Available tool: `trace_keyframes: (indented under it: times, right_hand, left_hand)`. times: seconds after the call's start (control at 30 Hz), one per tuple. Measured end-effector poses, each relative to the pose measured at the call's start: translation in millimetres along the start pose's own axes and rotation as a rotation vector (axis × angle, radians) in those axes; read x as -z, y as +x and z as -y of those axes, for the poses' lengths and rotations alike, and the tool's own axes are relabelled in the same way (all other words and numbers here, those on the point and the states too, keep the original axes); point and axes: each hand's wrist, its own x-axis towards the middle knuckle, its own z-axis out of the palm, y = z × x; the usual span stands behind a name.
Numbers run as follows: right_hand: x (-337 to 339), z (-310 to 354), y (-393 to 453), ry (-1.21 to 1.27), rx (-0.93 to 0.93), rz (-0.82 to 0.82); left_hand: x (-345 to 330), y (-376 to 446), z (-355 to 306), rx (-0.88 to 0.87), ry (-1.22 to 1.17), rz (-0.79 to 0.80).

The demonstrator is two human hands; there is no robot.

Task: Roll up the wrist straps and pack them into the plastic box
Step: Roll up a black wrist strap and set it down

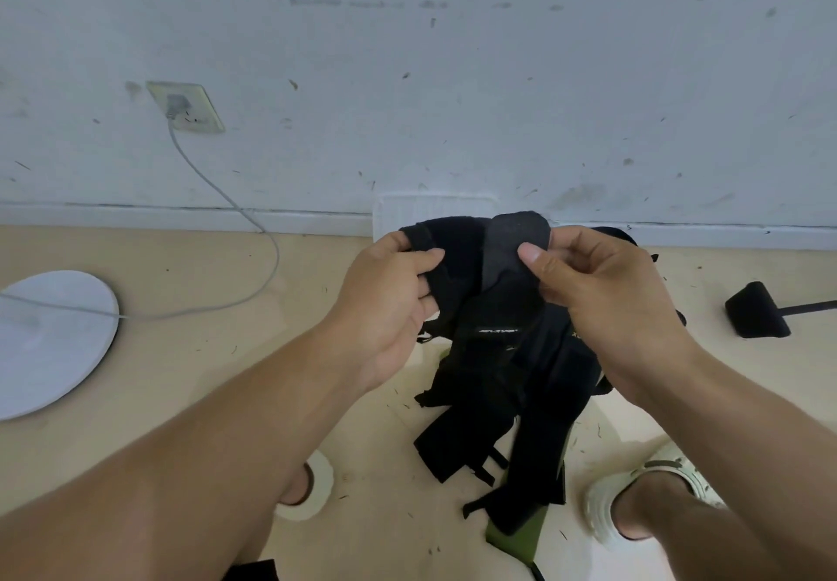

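A bunch of black wrist straps hangs in the air between my hands, its loose ends dangling down towards the floor. My left hand grips the upper left edge of the bunch. My right hand pinches a grey velcro tab at the top, thumb on its front. Behind the straps a white plastic box stands against the wall, mostly hidden. A green strap piece lies on the floor below.
A round white base with a grey cable running to a wall socket sits at the left. A black pedal-like object lies at the right. My feet in pale sandals stand on the beige floor.
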Motion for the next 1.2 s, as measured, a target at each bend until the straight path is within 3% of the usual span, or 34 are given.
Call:
trace_keyframes:
  times: [0.17,0.5,1.2]
  right_hand:
    - [-5.8,5.6,-4.2,0.054,0.046,0.133]
    - [-10.4,4.3,-4.9,0.026,0.038,-0.033]
    - [-8.5,-4.1,-2.2,-0.016,-0.003,-0.071]
  left_hand:
    - [-0.6,-3.1,0.0,-0.020,0.023,0.019]
    - [-2.8,-12.0,1.0,0.018,0.077,0.107]
    - [-3.3,-15.0,15.1,-0.111,0.222,0.120]
